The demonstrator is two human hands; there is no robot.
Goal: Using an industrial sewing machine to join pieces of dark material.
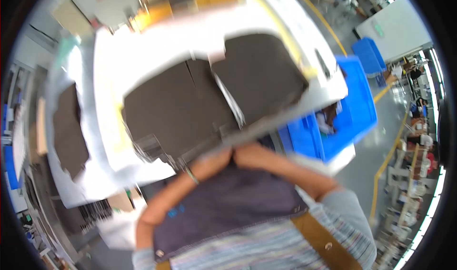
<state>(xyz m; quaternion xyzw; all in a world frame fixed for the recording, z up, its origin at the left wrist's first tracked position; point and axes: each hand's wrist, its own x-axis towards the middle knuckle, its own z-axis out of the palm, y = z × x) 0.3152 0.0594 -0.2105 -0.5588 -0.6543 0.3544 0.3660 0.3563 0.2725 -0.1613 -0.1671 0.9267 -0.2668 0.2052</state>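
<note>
My left hand [221,158] and my right hand [245,154] are close together at the near edge of the white-topped table [157,65], in front of my dark apron [228,191]. Their fingers are hidden or smeared by motion, so what they hold, if anything, does not show. Just beyond them a large dark brown flat piece [176,108] lies on the table, its near edge ragged and layered. To its right lies a second dark piece [259,75], with a narrow pale gap between the two. A band circles my left wrist.
Another dark flat piece [69,132] lies on the grey-white surface at the left. At the right, below table height, stands a blue bin [359,108] with dark and pale scraps inside. Farther right are another blue container [369,56] and yellow floor lines [381,167].
</note>
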